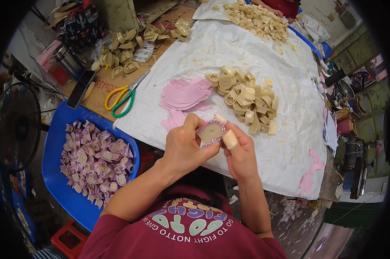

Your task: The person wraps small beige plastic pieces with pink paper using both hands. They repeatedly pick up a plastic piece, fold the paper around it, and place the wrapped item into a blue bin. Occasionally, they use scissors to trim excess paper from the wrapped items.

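A beige shoe heel (212,133) with glittery pink covering around its rim is held up in front of me. My left hand (183,141) is closed around its left side, fingers behind and thumb along the lower edge. At its right edge, my right hand (241,156) pinches the covering, with pale finger cots on the thumb and a fingertip. Just beyond my hands lies a stack of pink cut sheets (186,94). Farther right is a heap of bare beige heels (249,98). The heel's far side is hidden.
A blue basin (51,172) at the left holds many pink-covered heels. Scissors (125,99) with yellow and green handles, a phone (81,88) and a steel flask (68,60) lie or stand left of the white sheet (281,159). A co-worker's hand (277,12) is beside another far heel pile.
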The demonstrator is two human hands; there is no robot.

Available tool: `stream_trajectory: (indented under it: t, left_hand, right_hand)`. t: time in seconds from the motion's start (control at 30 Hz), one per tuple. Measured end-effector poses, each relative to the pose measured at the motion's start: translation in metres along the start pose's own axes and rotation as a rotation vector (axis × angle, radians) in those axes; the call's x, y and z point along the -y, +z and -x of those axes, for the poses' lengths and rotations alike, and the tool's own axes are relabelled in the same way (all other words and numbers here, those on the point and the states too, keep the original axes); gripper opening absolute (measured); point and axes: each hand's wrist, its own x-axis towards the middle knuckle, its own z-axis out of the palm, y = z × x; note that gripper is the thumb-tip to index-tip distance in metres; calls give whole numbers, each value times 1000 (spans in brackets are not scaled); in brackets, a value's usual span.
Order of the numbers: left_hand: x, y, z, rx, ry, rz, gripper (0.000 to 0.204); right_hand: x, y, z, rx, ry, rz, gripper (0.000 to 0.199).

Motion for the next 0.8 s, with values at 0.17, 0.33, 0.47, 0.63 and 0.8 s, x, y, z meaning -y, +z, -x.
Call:
stream_trajectory:
  t: [0.17,0.33,0.47,0.63,0.8]
  left_hand:
    - [8,5,-1,-2,3,-15,43]
    - [10,-15,-1,163,11,74,37]
    - [13,-31,-7,273,-9,388,29]
    - [6,-12,-2,-97,100,422,36]
    - [11,0,17,-131,221,398,47]
  right_hand:
    - [2,10,-3,-57,-96,304,34]
    - [0,14,2,-3,-153,408,34]
    - [7,4,4,85,-185,546,34]
    - [-4,10,-3,-168,-333,511,29]
    - [-21,13,10,-137,-92,76,36]
